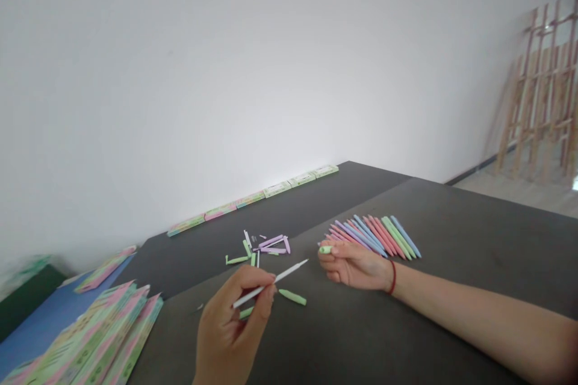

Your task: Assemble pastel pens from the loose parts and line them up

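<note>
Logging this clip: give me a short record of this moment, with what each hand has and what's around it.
Left hand: holds a slim white rod
Right hand: holds a small green piece
Right wrist: red cord
Nearby: green pen part; loose purple and green parts; pastel pens
Surface: dark tabletop
Further off: pastel boxes along the wall; stacked pastel packets on a blue surface

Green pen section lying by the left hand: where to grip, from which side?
Pinch the green pen section across its middle, fingers on its long sides, coming from above and the right. It lies flat on the dark table, slim and roughly straight, and the left hand crowds its left end, so that side looks tighter.
</note>
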Motion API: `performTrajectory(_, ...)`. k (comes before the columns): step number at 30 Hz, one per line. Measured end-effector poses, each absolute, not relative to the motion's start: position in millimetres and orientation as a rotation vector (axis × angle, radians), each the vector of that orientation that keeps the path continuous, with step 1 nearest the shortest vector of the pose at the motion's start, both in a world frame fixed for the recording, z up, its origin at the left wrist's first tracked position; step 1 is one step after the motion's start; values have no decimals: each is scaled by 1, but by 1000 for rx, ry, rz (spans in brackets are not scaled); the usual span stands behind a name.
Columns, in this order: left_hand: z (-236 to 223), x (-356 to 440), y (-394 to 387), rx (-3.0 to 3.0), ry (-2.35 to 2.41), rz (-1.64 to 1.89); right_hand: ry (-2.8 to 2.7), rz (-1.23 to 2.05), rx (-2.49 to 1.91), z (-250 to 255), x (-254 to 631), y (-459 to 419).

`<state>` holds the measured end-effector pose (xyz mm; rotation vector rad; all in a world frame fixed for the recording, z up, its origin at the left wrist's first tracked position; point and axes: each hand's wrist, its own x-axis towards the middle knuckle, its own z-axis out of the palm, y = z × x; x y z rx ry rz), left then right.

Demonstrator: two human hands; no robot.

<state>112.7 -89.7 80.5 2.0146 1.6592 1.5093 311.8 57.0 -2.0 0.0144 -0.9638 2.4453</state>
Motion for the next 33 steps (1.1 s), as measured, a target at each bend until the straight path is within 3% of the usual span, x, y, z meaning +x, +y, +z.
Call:
performTrajectory(6, 99, 123, -102, 1957, 1328, 1749, -1051, 2476, 226, 13, 326, 54)
performTrajectory(26, 96, 143, -106, 2138, 1142, 1651, -1235, 2464, 330, 17, 327, 46)
performTrajectory(30, 85, 139, -100, 1964, 1369, 1620, -1402, 2400, 123, 16, 328, 48)
performTrajectory(33, 67, 127, -83, 1745, 1635, 1532, -1912, 2030, -378, 8, 324, 50)
